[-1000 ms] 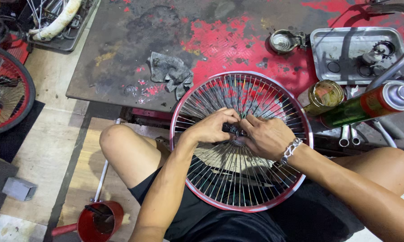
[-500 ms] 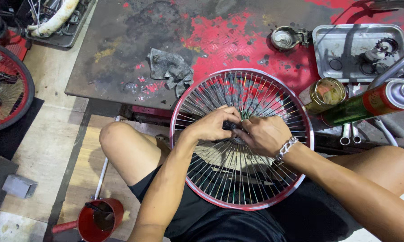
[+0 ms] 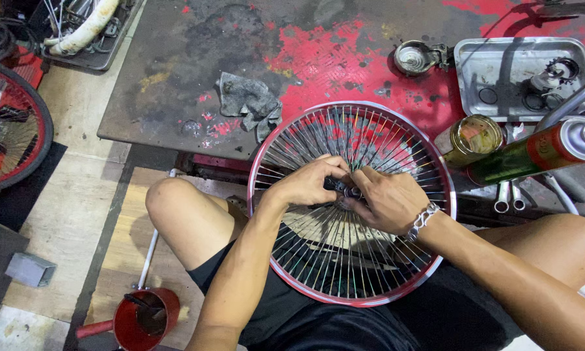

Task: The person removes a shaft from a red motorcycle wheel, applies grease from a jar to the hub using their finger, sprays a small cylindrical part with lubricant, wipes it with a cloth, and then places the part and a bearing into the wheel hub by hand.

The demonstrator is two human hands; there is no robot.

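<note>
Glossy red metal wheel rim [image 3: 264,159]

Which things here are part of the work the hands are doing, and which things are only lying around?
In the work:
- spoked wheel with a red rim, resting on the lap
- hub, gripped by the left hand and the right hand

Lying about:
- grey rag on the workbench
- metal tray with small parts
- glass jar
- spray can
- red pot on the floor

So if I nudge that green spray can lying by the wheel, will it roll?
Probably: the green spray can lies on its side on the table, so its round body could roll. The glass jar beside it might stop it. It looks rigid.
</note>
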